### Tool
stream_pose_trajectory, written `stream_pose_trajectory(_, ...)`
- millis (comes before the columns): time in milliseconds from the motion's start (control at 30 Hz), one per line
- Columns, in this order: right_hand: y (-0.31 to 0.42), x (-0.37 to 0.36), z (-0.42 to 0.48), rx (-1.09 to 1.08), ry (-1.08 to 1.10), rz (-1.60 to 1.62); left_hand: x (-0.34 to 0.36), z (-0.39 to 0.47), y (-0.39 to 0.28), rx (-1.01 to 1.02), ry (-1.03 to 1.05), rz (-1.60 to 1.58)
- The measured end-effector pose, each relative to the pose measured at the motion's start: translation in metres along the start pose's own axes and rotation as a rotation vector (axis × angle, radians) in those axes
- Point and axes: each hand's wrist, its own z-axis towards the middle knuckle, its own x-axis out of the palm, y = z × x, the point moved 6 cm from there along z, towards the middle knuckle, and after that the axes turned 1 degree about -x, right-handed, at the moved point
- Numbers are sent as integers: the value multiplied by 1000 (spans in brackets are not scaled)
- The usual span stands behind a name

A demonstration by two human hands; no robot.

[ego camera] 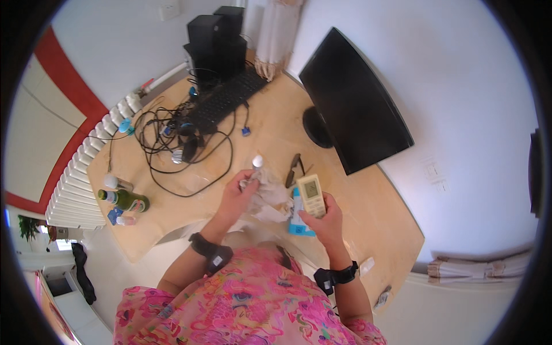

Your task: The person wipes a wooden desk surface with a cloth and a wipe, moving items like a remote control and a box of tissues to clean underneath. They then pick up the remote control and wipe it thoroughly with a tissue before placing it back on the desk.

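Observation:
My right hand (324,217) grips an air-conditioner remote control (311,196), its small display turned upward. Crumpled whitish tissue or cloth (271,196) lies on the wooden desk, and my left hand (241,189) pinches its left side. Just above the left fingers is a small white-capped item (257,161), its lower part hidden. A blue and white packet (297,220) lies partly beneath the remote and right hand. Dark-framed glasses (294,170) rest on the desk just beyond the remote.
A monitor (353,103) stands at the back right. A black keyboard (228,97), tangled black cables (159,138) and black speaker-like boxes (213,47) occupy the back left. Nearer left are a green bottle (129,202) and small bottles. A white radiator (82,172) borders the desk (366,224).

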Motion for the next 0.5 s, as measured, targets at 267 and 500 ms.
stream_pose_trajectory(267,88,115,6,-279,131,-12,-23,-24,-59,108,33,-199)
stream_pose_trajectory(500,74,170,6,81,581,557,-66,-34,-68,276,-271,-40)
